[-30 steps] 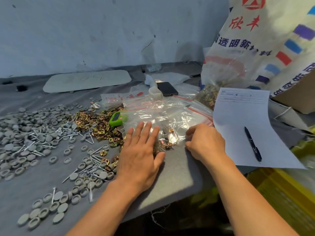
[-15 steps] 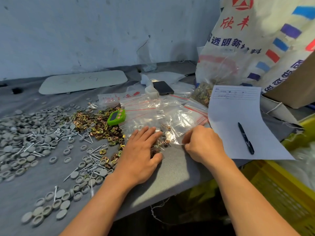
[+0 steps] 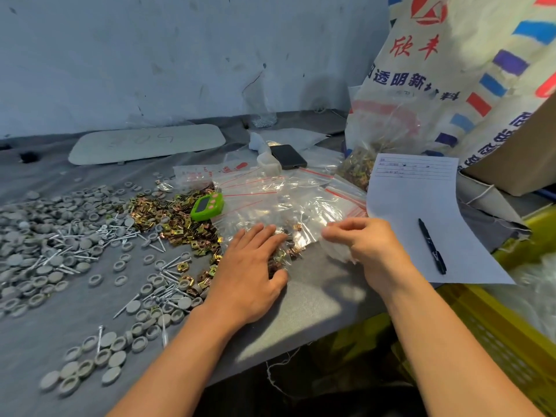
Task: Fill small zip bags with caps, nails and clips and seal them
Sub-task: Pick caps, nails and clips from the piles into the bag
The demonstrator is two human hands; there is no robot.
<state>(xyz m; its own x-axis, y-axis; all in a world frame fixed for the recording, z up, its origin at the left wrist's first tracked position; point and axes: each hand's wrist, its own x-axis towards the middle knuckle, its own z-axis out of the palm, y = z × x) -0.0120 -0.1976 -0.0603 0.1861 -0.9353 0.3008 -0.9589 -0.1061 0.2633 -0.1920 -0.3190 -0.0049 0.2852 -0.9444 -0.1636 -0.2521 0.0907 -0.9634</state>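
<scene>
Scene: a person works at a grey cloth-covered desk (image 3: pixel 316 302), both bare forearms reaching in from six o'clock.
Left hand: the left hand (image 3: pixel 252 272) lies flat at the desk's middle, fingers straight and slightly spread, pressing down on a clear plastic zip bag (image 3: pixel 304 236) that holds brass-coloured clips.
Right hand: the right hand (image 3: pixel 367 245), at three o'clock of the left, has its fingers curled, with thumb and forefinger pinching the same bag's film at its right side.
Bag heap: the pressed bag lies at the near edge of a loose heap of empty clear bags with red seal strips (image 3: pixel 270 194), which spreads toward twelve o'clock.
Clips: a pile of brass-coloured square metal clips (image 3: pixel 168 215) sits at ten o'clock of the left hand, touching the heap's left edge.
Caps: grey round plastic caps (image 3: pixel 36 245) cover the desk from nine to seven o'clock.
Nails: silver steel nails (image 3: pixel 75 236) lie scattered among the caps, with more beside the left wrist.
Timer: a lime-green device with pink buttons (image 3: pixel 207 207) rests at eleven o'clock, between the clips and the bags.
Paper: a white lined sheet (image 3: pixel 421 206) lies at three o'clock of the right hand, with a black marker pen (image 3: pixel 431 246) on it.
Background: a black phone (image 3: pixel 287 156) lies at twelve o'clock. A clear sack of clips (image 3: pixel 355 167) leans at one o'clock against a white woven sack with red and blue print (image 3: pixel 451 70). A pale grey oval board (image 3: pixel 147 142) lies at eleven o'clock, and a yellow plastic crate (image 3: pixel 511 341) stands at four o'clock.
</scene>
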